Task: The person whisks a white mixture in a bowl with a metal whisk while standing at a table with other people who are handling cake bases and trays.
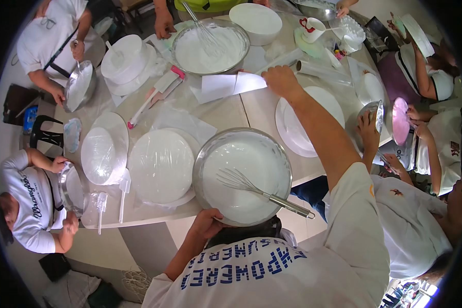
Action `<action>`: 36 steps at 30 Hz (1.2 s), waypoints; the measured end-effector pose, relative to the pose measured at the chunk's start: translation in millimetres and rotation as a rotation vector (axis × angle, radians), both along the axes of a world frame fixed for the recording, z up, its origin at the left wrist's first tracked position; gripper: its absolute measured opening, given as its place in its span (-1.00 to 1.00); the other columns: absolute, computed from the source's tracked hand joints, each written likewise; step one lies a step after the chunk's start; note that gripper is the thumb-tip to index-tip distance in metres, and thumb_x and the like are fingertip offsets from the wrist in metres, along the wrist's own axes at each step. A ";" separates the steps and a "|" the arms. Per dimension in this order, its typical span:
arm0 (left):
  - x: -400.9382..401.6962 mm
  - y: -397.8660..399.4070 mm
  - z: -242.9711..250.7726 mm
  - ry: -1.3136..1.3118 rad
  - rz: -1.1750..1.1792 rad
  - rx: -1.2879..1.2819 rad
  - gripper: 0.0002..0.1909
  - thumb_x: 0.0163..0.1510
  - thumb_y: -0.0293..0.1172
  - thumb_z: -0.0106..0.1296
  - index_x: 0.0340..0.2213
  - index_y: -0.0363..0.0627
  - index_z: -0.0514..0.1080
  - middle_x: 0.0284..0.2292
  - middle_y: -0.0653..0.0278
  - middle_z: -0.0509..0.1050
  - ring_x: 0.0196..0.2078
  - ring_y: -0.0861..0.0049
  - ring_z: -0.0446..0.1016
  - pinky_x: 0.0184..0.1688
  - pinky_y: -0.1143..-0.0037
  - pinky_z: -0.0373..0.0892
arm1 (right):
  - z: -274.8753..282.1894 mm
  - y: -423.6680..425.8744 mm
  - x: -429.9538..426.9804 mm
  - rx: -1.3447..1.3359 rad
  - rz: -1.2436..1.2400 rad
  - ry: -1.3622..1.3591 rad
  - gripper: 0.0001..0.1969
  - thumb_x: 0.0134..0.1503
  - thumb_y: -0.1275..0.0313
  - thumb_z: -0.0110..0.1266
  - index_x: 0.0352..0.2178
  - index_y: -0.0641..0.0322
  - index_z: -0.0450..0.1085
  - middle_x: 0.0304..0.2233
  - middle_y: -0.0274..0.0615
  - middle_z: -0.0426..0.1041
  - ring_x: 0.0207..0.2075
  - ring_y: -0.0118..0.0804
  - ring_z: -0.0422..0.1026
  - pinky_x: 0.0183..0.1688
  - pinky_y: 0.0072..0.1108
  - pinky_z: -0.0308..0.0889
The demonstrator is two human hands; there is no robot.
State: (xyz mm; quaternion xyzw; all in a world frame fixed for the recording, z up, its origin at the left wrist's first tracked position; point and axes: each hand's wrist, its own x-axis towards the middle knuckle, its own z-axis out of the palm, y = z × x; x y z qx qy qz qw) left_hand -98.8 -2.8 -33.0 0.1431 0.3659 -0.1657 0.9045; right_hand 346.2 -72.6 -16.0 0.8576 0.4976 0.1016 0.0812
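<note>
Before me, near the table's front edge, is a large steel mixing bowl point(288, 169) of white, creamy mixture point(250, 158). A wire whisk point(254, 188) leans in it, its steel handle crossing the rim on the right. My left hand point(208, 223) grips the near-left rim with the thumb on top. My right arm stretches over the table, and my right hand point(283, 81) is closed at the right end of a white sheet point(250, 82). To the left of the bowl stands a round white form under clear plastic wrap point(161, 165); at right, white discs point(323, 104) lie partly behind my forearm.
A second bowl point(210, 71) with whisk stands across the table. Pink-ended spatulas point(158, 94), a clear roll point(323, 72) and a paper cup point(312, 30) lie around. White scrapers point(124, 192) rest at left. Several people work around the table, one close on my right.
</note>
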 end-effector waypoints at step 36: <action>22.8 -4.5 15.7 0.002 0.048 0.011 -0.37 -0.27 -0.59 -0.17 -0.05 -0.47 0.11 -0.12 -0.11 0.30 -0.08 0.02 0.33 -0.08 0.11 0.35 | -24.9 -24.4 64.3 -0.142 -0.216 -0.144 -0.89 -0.09 0.43 0.02 -0.52 -0.05 0.48 -0.41 -0.40 0.43 -0.24 -0.36 0.38 -0.36 -0.46 0.27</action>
